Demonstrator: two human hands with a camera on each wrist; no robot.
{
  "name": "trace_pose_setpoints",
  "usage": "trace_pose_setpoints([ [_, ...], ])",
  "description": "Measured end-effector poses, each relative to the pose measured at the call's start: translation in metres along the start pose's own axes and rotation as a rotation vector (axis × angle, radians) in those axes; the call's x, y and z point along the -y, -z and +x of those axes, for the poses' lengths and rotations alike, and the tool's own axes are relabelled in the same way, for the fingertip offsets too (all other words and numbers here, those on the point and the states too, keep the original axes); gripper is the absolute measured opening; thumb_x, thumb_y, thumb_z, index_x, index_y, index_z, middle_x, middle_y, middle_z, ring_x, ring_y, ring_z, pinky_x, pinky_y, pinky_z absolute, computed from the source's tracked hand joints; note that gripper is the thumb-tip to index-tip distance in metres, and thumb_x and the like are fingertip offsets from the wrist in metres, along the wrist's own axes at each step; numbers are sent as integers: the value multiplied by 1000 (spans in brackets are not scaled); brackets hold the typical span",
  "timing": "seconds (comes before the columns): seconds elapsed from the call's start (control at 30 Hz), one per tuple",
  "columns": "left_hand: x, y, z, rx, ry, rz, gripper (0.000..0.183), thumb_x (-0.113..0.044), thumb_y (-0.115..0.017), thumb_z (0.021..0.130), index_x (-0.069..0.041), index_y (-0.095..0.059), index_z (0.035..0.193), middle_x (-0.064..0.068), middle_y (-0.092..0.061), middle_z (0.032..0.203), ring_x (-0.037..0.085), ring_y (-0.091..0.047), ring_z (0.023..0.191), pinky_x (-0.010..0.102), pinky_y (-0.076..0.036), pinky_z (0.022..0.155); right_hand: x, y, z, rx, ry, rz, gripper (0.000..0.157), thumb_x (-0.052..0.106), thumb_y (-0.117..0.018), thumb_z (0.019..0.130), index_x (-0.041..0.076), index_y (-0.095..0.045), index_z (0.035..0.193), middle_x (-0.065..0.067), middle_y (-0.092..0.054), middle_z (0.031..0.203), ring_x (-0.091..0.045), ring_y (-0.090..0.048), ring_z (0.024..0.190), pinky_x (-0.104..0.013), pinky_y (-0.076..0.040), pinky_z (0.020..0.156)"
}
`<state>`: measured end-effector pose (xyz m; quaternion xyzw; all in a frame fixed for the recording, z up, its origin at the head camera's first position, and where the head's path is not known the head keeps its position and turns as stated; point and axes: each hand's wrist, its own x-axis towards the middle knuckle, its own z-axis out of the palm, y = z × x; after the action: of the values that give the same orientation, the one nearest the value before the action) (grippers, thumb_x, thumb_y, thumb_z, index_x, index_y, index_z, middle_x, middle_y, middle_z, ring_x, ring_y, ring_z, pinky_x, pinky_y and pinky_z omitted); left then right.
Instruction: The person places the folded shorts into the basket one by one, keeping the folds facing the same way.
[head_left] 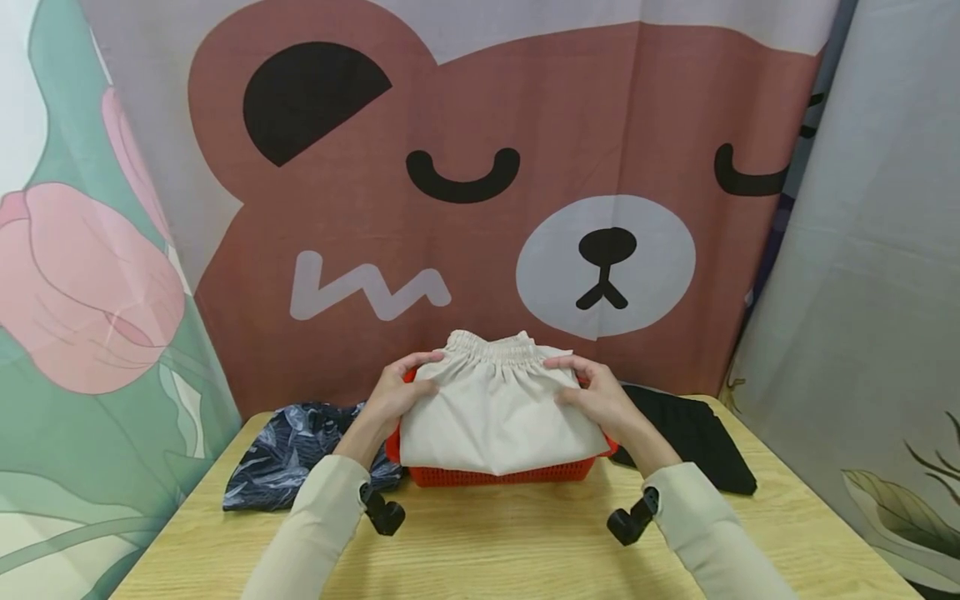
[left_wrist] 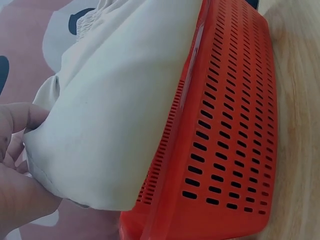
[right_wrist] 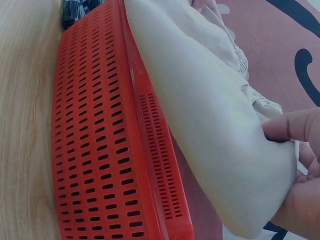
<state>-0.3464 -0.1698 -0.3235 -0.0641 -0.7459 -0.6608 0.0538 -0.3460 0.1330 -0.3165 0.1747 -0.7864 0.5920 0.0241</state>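
A folded cream garment with a gathered elastic waistband, which looks like shorts (head_left: 498, 417), is held over a red perforated plastic basket (head_left: 502, 476). My left hand (head_left: 401, 392) pinches its left side, thumb in front and fingers behind. On the opposite side my right hand (head_left: 596, 392) grips it the same way. In the left wrist view the cloth (left_wrist: 110, 105) overlaps the basket's rim. The right wrist view shows the cloth's lower fold (right_wrist: 200, 130) beside the basket wall (right_wrist: 95, 140). The inside of the basket is mostly hidden by the cloth.
Dark blue leaf-patterned fabric (head_left: 281, 458) lies on the wooden table (head_left: 495, 542) left of the basket. To the right is a folded black cloth (head_left: 693, 437). A bear-print curtain (head_left: 480, 242) hangs right behind the table, with other curtains at both sides.
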Motion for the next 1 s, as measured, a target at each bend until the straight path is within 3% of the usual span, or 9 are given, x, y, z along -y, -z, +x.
trace_pose_setpoints([
  [0.23, 3, 0, 8, -27, 9, 1, 40, -1, -64, 73, -21, -64, 107, -2, -48, 119, 23, -47, 99, 39, -42, 82, -4, -3, 9, -28, 29, -34, 47, -6, -61, 71, 14, -59, 113, -7, -50, 118, -24, -46, 97, -34, -43, 75],
  [0.6, 7, -4, 25, -89, 13, 97, 38, -2, -63, 75, -27, -64, 103, -6, -46, 119, 20, -44, 104, 40, -40, 83, -10, -4, 27, -77, -24, -59, 46, -6, -61, 69, 15, -61, 111, -5, -45, 124, -23, -42, 101, -32, -42, 74],
  [1.0, 9, -11, 40, -155, -23, 126, 37, -1, -63, 74, -26, -65, 102, -5, -46, 120, 19, -46, 102, 38, -40, 83, -17, -5, 43, -117, -52, -75, 47, -7, -61, 70, 14, -60, 112, -5, -44, 126, -23, -42, 102, -34, -38, 76],
])
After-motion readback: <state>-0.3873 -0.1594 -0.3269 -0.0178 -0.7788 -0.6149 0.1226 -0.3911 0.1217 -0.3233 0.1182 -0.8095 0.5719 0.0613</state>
